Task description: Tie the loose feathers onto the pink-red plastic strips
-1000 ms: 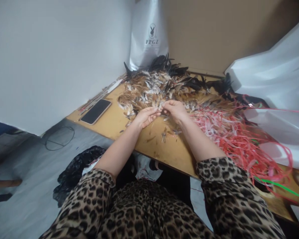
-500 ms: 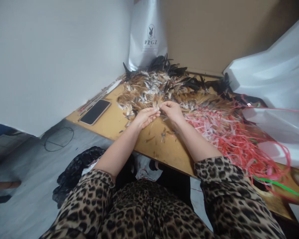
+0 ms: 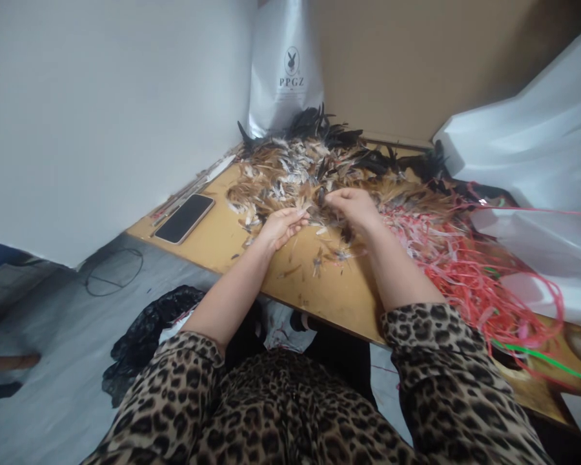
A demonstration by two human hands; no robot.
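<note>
My left hand (image 3: 285, 226) is closed in a pinch at the near edge of the feather pile (image 3: 290, 171). A small pale brown feather (image 3: 308, 205) stands up from its fingertips. To the right of it, my right hand (image 3: 352, 205) is also pinched, its fingertips by a dark feather (image 3: 321, 196) at the front of the pile. Whether that feather is gripped or only lies behind the fingers is hard to make out. The pile mixes brown, white and black feathers, the black ones mostly at the back.
A phone (image 3: 184, 218) lies at the left of the wooden table (image 3: 271, 278). Red and pink plastic strips (image 3: 465, 271) heap up on the right, with a green strip (image 3: 542, 360). A white printed bag (image 3: 290, 64) stands behind; white sheeting (image 3: 527, 129) hangs at right.
My right hand has moved right, away from my left hand, and the two no longer meet. My left hand has stayed nearly in place, still pinching the feather.
</note>
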